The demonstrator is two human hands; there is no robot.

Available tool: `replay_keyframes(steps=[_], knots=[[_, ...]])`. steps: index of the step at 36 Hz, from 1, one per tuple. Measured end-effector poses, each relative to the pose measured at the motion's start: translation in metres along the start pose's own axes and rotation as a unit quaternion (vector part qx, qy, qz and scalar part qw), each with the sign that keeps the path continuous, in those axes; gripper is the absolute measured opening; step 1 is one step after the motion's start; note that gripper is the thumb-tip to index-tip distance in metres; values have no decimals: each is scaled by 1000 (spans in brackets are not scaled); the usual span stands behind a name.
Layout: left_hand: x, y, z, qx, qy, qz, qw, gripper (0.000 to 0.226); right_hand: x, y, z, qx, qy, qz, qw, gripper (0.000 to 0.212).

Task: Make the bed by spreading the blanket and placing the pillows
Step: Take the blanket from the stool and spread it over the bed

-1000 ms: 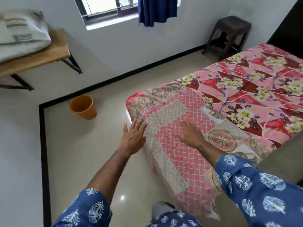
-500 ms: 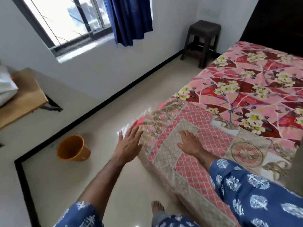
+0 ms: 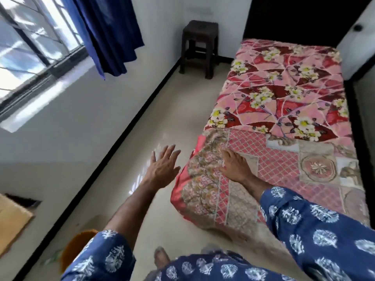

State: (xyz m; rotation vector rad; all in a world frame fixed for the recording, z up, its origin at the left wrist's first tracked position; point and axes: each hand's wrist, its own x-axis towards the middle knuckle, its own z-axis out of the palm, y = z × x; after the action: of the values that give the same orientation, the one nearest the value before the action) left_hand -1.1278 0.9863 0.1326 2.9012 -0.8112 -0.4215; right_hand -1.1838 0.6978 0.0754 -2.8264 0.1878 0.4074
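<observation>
Standing at the foot of the bed, the person had a bare foot (image 3: pixel 161 258) on the pale floor (image 3: pixel 178 110) beside an orange bucket (image 3: pixel 78 245), which half a second before had sat clear in view farther ahead. The right hand (image 3: pixel 235 166) lay flat, fingers straight, pressing the near corner of the lattice-patterned sheet (image 3: pixel 282 165); it had slid toward that corner from a spot nearer the middle. The left hand (image 3: pixel 163 166), spread wide and holding nothing, hung over the floor just beside the bed's edge, apart from the cloth it had been touching a second earlier. Beyond the hands the floral blanket (image 3: pixel 284 92) lay spread flat over the far part of the mattress, its near hem stopping short so the sheet's foot end stayed uncovered. Past it stood a dark stool (image 3: pixel 199 47) in the corner, with a blue curtain (image 3: pixel 109 31) by the window (image 3: pixel 30 43) at left. No pillows showed on the bed. Judging by this, the smoothing at the foot looked nearly finished, and the pillows were probably the next thing to fetch.
</observation>
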Motion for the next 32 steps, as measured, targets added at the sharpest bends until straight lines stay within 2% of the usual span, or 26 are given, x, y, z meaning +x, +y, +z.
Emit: replay_keyframes(steps=[7,17,23,27,30,32], knots=[[61,-66,-29,30,-45,111,992,61,3,-44,20,28,-7,101,994,76],[195,-86,-46,85,-81,265,957,56,65,-47,42,106,17,247,963,70],[293,-101,-60,122,-145,325,927,56,127,-43,48,178,1,336,925,72],[379,-107,-59,163,-152,378,898,56,163,-37,42,224,34,392,892,68],[432,-88,-62,154,-171,383,895,57,177,-34,32,250,61,420,870,68],[452,-61,-65,184,-192,407,874,59,183,-32,26,267,78,442,853,67]])
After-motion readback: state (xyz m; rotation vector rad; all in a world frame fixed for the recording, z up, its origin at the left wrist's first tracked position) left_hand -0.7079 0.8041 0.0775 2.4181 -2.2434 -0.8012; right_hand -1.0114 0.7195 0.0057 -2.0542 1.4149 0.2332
